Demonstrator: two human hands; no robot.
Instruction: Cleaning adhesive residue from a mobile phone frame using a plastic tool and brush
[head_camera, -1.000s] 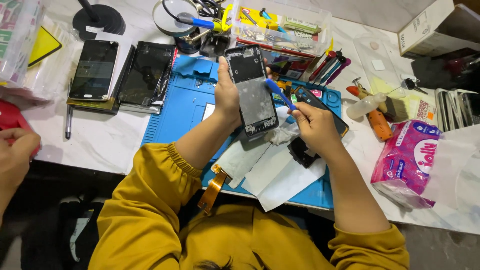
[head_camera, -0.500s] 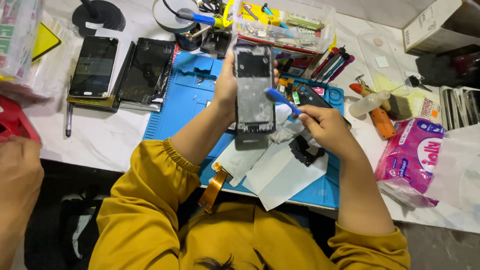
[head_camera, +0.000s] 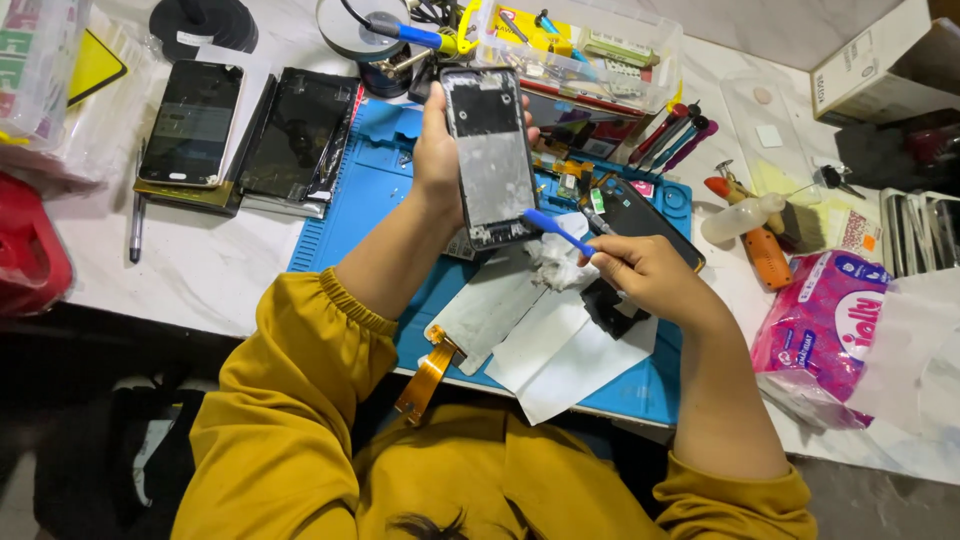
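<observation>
Left hand (head_camera: 440, 150) fingers clamped on phone frame (head_camera: 490, 155), right hand (head_camera: 645, 275) fingers pinching blue tool (head_camera: 557, 232) at five o'clock; slipping could gouge the frame.

We wear a mustard-yellow top (head_camera: 300, 420) with long sleeves, the cloth soft and thick, falling in loose folds across our chest and shoulders. Both sleeves are pushed up, so that our forearms are bare. The left sleeve (head_camera: 320, 340) ends in a gathered, ribbed cuff bunched near the elbow; the right sleeve (head_camera: 740, 495) ends in a similar cuff, wrinkled where it sits higher on the arm. The cloth is plain, with no print or pattern that we can see. Our left hand (head_camera: 438, 150) and right hand (head_camera: 650, 275) are bare, without gloves, rings or a watch. A tuft of dark hair (head_camera: 430, 525) shows at the bottom edge of the view.
</observation>
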